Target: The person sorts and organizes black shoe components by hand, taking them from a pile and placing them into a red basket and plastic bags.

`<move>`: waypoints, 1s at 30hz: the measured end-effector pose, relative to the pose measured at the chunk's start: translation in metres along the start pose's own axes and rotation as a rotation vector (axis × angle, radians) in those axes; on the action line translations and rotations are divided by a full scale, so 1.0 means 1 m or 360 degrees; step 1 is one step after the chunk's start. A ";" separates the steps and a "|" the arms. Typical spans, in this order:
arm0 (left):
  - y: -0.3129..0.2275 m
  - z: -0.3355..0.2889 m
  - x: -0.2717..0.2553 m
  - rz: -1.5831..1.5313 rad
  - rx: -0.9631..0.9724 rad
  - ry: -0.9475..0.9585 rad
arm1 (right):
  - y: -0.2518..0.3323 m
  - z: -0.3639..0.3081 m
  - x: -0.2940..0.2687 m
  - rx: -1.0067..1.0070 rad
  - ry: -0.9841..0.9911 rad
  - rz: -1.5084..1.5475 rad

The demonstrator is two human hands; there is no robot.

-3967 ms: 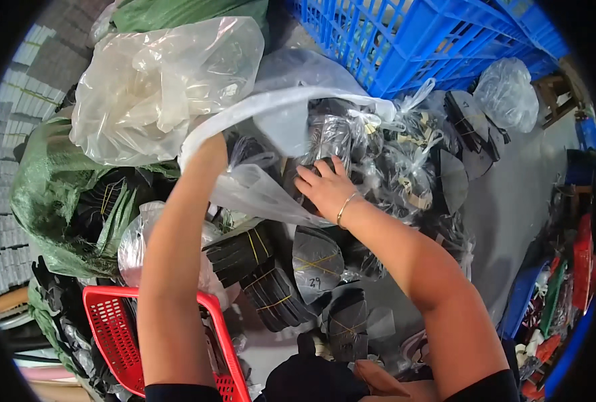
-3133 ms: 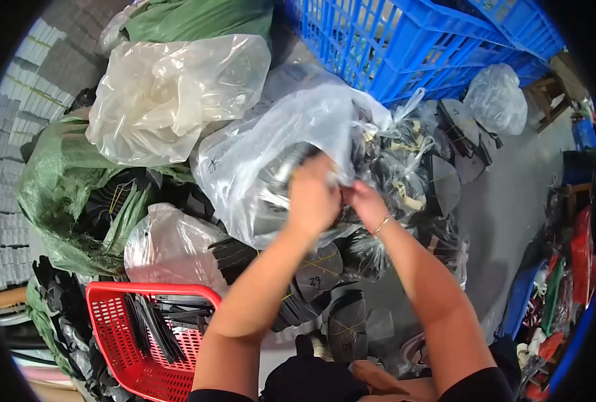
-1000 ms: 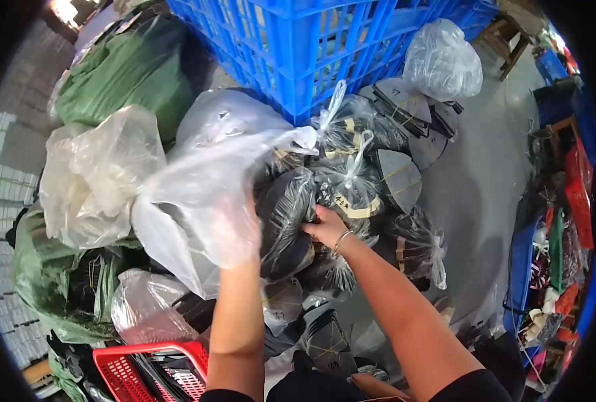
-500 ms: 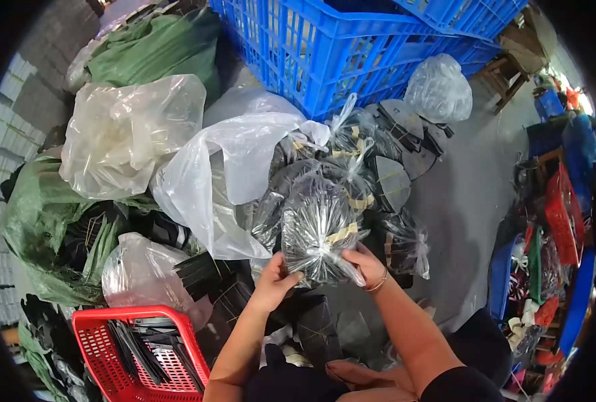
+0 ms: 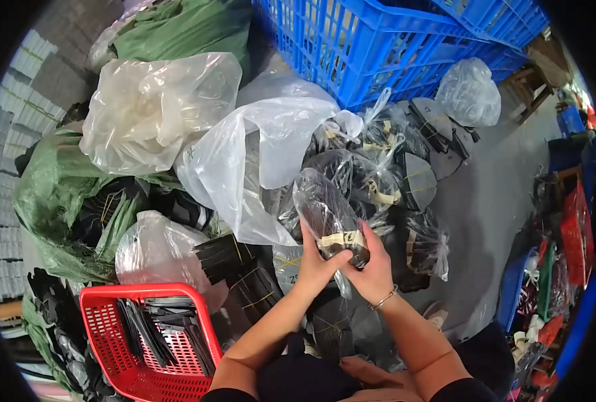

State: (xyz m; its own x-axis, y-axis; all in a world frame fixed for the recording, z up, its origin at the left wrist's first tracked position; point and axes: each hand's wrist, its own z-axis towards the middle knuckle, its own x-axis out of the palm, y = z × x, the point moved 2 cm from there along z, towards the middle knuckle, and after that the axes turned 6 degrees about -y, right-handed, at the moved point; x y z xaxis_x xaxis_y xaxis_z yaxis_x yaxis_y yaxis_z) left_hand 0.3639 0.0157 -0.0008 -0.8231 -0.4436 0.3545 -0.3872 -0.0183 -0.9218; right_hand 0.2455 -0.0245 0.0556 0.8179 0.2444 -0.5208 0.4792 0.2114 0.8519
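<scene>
A clear plastic bag of dark pieces (image 5: pixel 323 204), with a pale yellow paper strip (image 5: pixel 341 238) on it, is gripped between both hands. My left hand (image 5: pixel 318 264) closes on its near left side, thumb over the front. On the other side, my right hand (image 5: pixel 373 262) wraps its right edge. The bag's twisted end hangs down between my wrists. Just beyond it lie several similar knotted clear bags (image 5: pixel 378 184) with dark contents. Another knotted bag (image 5: pixel 428 244) rests on the floor to the right. What exactly the dark pieces are cannot be made out.
A red basket (image 5: pixel 144 291) with black strips stands at lower left. Loose clear plastic sheets (image 5: pixel 244 144) and a green woven sack (image 5: pixel 56 194) lie on the left. Blue crates (image 5: pixel 365 60) stand at the back. Bundled black pieces (image 5: pixel 257 288) lie near my left forearm.
The bag between my hands has turned, so its dark side and paper strip now face me and its gathered end points down. My hands have come closer together. The view has shifted slightly.
</scene>
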 end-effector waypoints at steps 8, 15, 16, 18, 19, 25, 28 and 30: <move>0.011 -0.004 -0.010 -0.0419 -0.0443 -0.0011 | 0.022 -0.010 0.009 -0.0207 0.0061 -0.0406; -0.036 0.086 -0.068 -0.1474 -0.0217 -0.0179 | 0.068 0.008 0.027 -0.0694 0.0231 -0.0099; -0.049 0.100 -0.078 -0.1580 -0.0020 -0.0369 | 0.056 0.008 0.035 -0.0656 0.0205 -0.0037; -0.048 0.118 -0.089 -0.1310 0.0162 -0.0831 | 0.015 0.011 0.053 -0.0487 0.0120 0.0067; -0.052 0.119 -0.092 -0.1107 0.0247 -0.1017 | -0.002 0.013 0.057 -0.0383 0.0018 -0.0023; -0.074 0.141 -0.061 0.0181 0.0571 -0.0807 | -0.141 0.060 0.097 0.0415 -0.0343 0.0405; -0.154 0.171 -0.090 0.0155 0.0648 -0.0797 | -0.095 0.087 0.103 0.0787 -0.0445 0.0273; -0.174 0.174 -0.077 0.0074 0.0632 -0.0851 | -0.093 0.101 0.084 0.0888 -0.0367 0.0185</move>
State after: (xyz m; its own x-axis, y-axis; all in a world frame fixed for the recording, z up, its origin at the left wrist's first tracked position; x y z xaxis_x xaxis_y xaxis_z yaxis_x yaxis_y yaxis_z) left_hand 0.5668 -0.1026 0.1047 -0.4760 -0.8334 0.2809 -0.0900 -0.2716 -0.9582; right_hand 0.3023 -0.1186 -0.0616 0.8927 0.0121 -0.4505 0.4263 -0.3466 0.8355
